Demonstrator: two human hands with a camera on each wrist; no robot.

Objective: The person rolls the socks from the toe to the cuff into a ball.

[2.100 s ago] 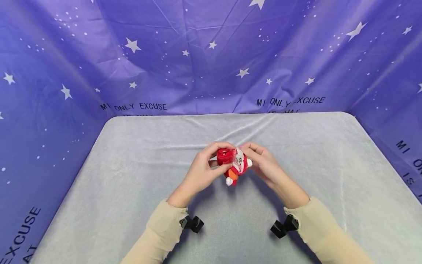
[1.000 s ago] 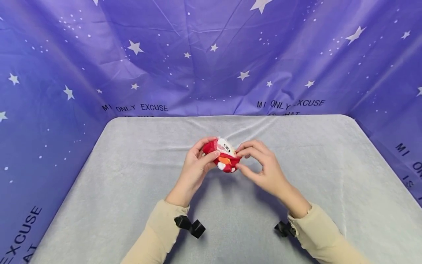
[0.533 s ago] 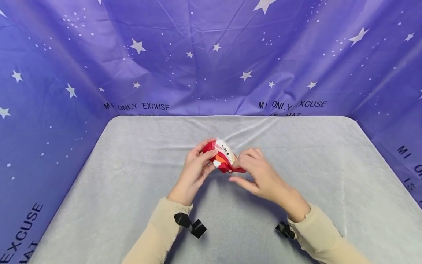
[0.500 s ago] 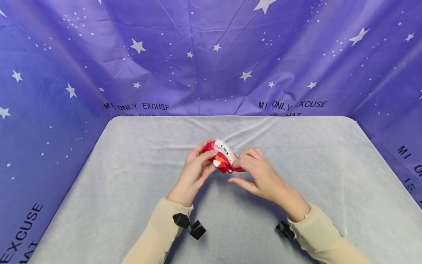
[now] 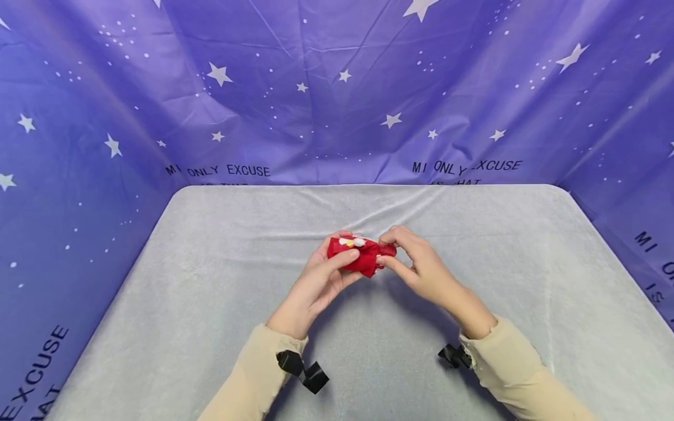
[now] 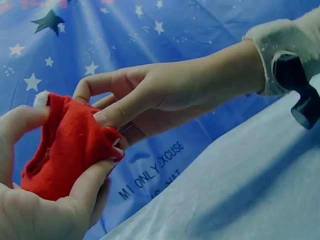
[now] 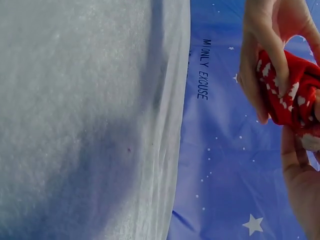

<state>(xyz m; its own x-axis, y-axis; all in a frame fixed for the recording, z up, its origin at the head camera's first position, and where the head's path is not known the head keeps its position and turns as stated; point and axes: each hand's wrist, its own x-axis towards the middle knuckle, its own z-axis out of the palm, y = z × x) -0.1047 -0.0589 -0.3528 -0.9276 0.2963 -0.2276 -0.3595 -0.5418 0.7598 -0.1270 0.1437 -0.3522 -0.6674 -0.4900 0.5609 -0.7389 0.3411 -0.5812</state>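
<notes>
Head view: we see both grips on a small red sock (image 5: 360,255), left hand (image 5: 321,279) curled round one end, right hand (image 5: 421,269) pinching the other. Sock held just above the grey counter (image 5: 210,280), near its middle. Purple starred backdrop (image 5: 337,88) behind.

Sock (image 5: 360,255) between left hand (image 5: 318,282) and right hand (image 5: 426,270), above table (image 5: 210,280)
</notes>
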